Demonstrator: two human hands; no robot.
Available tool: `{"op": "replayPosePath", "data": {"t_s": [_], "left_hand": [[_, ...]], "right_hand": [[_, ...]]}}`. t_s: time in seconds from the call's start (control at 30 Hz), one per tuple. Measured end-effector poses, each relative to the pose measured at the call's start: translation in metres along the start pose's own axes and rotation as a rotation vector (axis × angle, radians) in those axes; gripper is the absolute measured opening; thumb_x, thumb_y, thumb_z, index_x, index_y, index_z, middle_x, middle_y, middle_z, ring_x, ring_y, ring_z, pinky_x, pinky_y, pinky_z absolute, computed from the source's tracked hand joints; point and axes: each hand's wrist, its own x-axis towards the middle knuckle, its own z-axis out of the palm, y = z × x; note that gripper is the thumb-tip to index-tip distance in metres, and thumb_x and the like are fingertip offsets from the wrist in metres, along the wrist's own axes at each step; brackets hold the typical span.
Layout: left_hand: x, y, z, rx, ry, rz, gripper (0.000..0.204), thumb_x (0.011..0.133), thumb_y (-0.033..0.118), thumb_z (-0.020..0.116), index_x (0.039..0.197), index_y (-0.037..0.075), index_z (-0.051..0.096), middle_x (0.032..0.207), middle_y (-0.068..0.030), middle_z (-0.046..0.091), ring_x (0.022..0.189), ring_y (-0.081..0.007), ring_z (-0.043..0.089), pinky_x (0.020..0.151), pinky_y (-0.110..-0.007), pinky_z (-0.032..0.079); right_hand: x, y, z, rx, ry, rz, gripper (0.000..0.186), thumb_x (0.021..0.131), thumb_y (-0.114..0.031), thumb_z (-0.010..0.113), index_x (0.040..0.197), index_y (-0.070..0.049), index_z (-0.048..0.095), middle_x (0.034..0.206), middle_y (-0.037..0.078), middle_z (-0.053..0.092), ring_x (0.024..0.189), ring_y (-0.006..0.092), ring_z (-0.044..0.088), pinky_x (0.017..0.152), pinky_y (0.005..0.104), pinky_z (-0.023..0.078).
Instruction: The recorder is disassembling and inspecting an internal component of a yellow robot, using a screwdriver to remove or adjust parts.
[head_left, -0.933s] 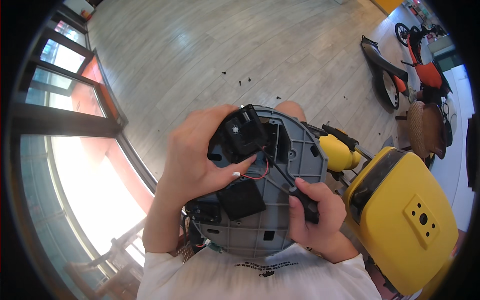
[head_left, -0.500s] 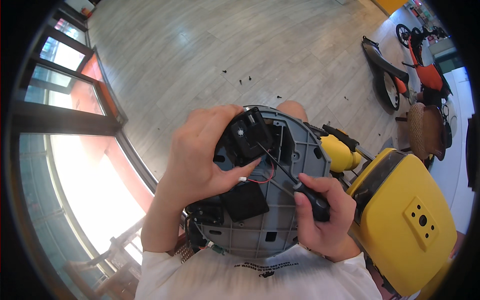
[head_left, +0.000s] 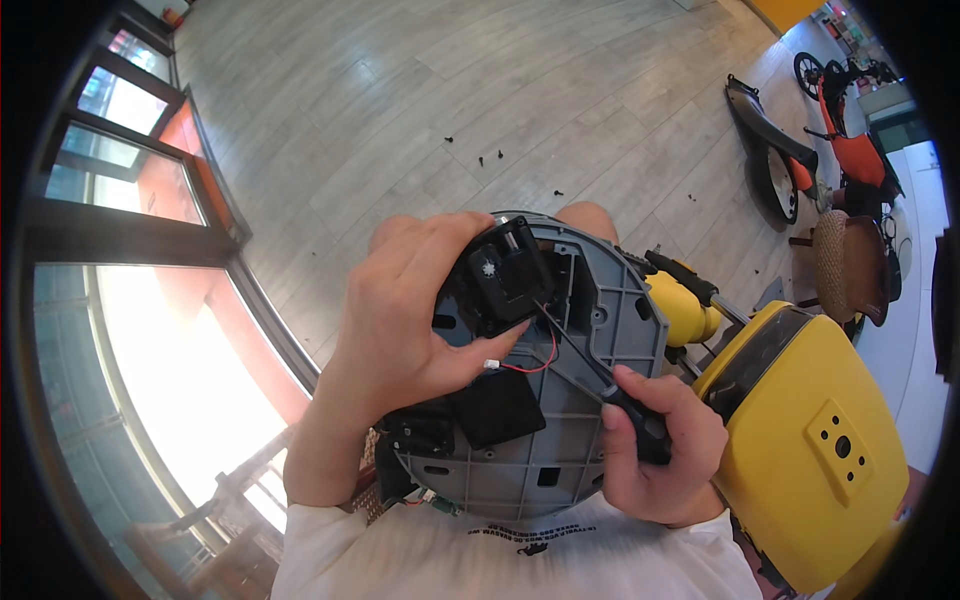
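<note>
My left hand (head_left: 400, 310) grips a black gear-motor module (head_left: 508, 272) with a small white gear on its face. A red wire (head_left: 540, 368) runs from the module to a white plug near my left thumb. In my right hand (head_left: 665, 440) is a screwdriver (head_left: 632, 412) with a dark handle, its thin shaft slanting up-left so the tip meets the module's lower right edge. Beneath both hands lies a round grey ribbed plastic base (head_left: 628, 318) on my lap. A black rectangular block (head_left: 497, 410) sits on the base below the module.
Several small dark screws (head_left: 500, 154) lie on the wooden floor (head_left: 400, 90) ahead. At the right stands a yellow machine housing (head_left: 815, 430), with a wicker chair (head_left: 850, 265) and an orange-black bike (head_left: 855, 150) farther off. A glass door (head_left: 150, 370) is on my left.
The screwdriver and my right hand have shifted slightly right and down, with the tip now at the module's edge rather than on its face. The base and module have shifted slightly right.
</note>
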Motion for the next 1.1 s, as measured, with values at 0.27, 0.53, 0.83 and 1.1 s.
{"op": "replayPosePath", "data": {"t_s": [0.27,0.53,0.83,1.1], "left_hand": [[0.001,-0.001,0.0,0.011,-0.01,0.04,0.069,0.059,0.016,0.089,0.119,-0.003,0.063,0.108,-0.019,0.071,0.099,-0.0332,0.072,0.086,-0.035,0.056],[0.001,-0.003,-0.001,0.017,-0.02,0.048,0.069,0.058,0.017,0.089,0.119,-0.003,0.063,0.108,-0.0193,0.071,0.098,-0.034,0.072,0.085,-0.035,0.056],[0.002,-0.004,-0.001,0.008,-0.027,0.047,0.066,0.06,0.017,0.089,0.117,-0.004,0.063,0.105,-0.0192,0.071,0.094,-0.033,0.073,0.081,-0.034,0.057],[0.0,-0.001,0.0,0.021,-0.013,0.01,0.066,0.06,0.016,0.089,0.118,-0.003,0.063,0.104,-0.0184,0.07,0.095,-0.0329,0.072,0.082,-0.034,0.056]], "right_hand": [[0.008,0.003,-0.004,0.048,-0.005,0.033,0.025,0.079,0.003,0.073,0.104,0.004,0.069,0.08,0.013,0.07,0.061,0.0215,0.068,0.058,0.0247,0.051],[0.008,0.002,-0.005,0.094,-0.021,0.099,0.022,0.081,0.003,0.073,0.102,0.006,0.068,0.087,0.015,0.072,0.069,0.021,0.071,0.065,0.0241,0.054],[0.002,0.004,0.006,0.051,0.017,0.06,0.024,0.08,0.004,0.073,0.102,0.005,0.067,0.084,0.015,0.071,0.065,0.0212,0.069,0.061,0.0242,0.052],[0.003,0.005,0.006,0.035,0.037,0.018,0.025,0.079,0.003,0.073,0.103,0.005,0.068,0.079,0.013,0.069,0.061,0.0205,0.067,0.057,0.0244,0.05]]}}
